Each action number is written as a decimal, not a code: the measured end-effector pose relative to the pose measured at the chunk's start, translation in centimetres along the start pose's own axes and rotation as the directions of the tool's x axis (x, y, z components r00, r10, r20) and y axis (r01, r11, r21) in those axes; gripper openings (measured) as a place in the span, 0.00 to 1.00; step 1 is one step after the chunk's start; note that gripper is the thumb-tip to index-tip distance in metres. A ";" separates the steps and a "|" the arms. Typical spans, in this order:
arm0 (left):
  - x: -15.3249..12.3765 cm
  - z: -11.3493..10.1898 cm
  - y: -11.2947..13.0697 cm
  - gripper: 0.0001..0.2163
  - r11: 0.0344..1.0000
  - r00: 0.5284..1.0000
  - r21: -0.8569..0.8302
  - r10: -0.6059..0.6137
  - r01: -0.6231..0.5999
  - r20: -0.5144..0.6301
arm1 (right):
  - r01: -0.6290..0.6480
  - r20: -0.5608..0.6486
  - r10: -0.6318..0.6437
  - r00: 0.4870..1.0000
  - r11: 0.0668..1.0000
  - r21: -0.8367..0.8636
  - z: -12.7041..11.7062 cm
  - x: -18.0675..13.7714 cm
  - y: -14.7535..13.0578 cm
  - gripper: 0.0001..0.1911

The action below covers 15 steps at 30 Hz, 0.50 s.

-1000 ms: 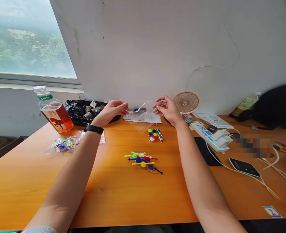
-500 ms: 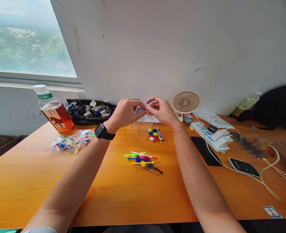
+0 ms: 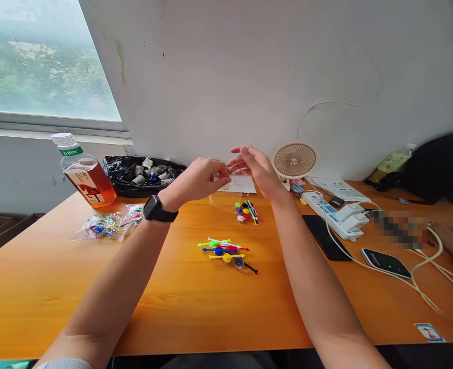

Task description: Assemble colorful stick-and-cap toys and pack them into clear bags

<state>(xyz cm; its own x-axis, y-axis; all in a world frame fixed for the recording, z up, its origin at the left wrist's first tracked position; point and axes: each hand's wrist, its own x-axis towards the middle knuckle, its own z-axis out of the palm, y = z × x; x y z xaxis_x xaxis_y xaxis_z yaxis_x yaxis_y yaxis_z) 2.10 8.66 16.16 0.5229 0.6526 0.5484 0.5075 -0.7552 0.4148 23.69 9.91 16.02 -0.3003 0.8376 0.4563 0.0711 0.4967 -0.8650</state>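
Left hand [image 3: 199, 179] pinching narrowly at a clear plastic bag [image 3: 221, 200], which is hanging faintly visible below the fingers. Right hand [image 3: 257, 171] hovering just beside, fingers loosely spread; cannot tell whether they are touching the film. Assembled arrow spinners [image 3: 227, 258] lying clustered nearer the body; unassembled spinner parts [image 3: 252, 212] lying between cluster and paper sheet [image 3: 245, 185].

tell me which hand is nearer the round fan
Right. The right hand is just left of the round fan; the left hand is farther left, past the right hand.
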 end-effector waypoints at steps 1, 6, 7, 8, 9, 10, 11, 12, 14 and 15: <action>0.0 -0.2 0.0 0.10 0.999 1.000 -0.024 -0.027 0.027 -0.002 | -0.017 0.014 0.016 1.000 0.997 0.077 -0.3 0.0 0.3 0.30; -0.2 -1.3 0.2 0.13 0.979 0.998 -0.193 -0.068 0.069 0.014 | -0.240 0.422 0.115 0.899 0.936 0.257 -1.9 -0.4 3.1 0.43; -0.2 -1.5 0.2 0.13 0.973 0.998 -0.224 -0.058 0.062 0.021 | -0.283 0.501 0.118 0.857 0.921 0.267 -2.0 -0.5 3.8 0.47; -0.3 -1.7 0.3 0.14 0.966 0.998 -0.252 -0.053 0.058 0.028 | -0.312 0.558 0.114 0.822 0.910 0.273 -2.0 -0.6 4.3 0.50; -0.3 -1.8 0.3 0.14 0.958 0.998 -0.280 -0.052 0.061 0.037 | -0.326 0.591 0.106 0.799 0.904 0.278 -1.9 -0.7 4.7 0.52; -0.4 -2.0 0.4 0.14 0.949 0.997 -0.307 -0.055 0.067 0.050 | -0.325 0.601 0.095 0.793 0.902 0.285 -1.7 -0.7 4.9 0.54; -0.4 -2.1 0.6 0.13 0.941 0.996 -0.331 -0.058 0.075 0.061 | -0.317 0.597 0.086 0.798 0.902 0.293 -1.6 -0.8 5.1 0.55; -0.4 -2.2 0.7 0.13 0.933 0.996 -0.350 -0.060 0.081 0.070 | -0.308 0.587 0.079 0.806 0.902 0.302 -1.4 -0.8 5.1 0.55; -0.5 -2.4 0.9 0.12 0.926 0.996 -0.370 -0.056 0.079 0.075 | -0.298 0.571 0.071 0.818 0.902 0.313 -1.2 -0.8 4.8 0.54; -0.5 -2.5 0.9 0.12 0.925 0.996 -0.374 -0.049 0.072 0.070 | -0.296 0.564 0.072 0.823 0.901 0.317 -1.2 -0.8 4.7 0.53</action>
<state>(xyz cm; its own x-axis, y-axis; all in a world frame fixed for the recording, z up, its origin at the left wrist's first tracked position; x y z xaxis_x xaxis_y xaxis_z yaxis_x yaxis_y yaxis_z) 0.56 7.45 18.06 0.5444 0.6913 0.4751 0.2507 -0.6746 0.6943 25.42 11.86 11.82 -0.7782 0.5969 0.1954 -0.1486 0.1272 -0.9807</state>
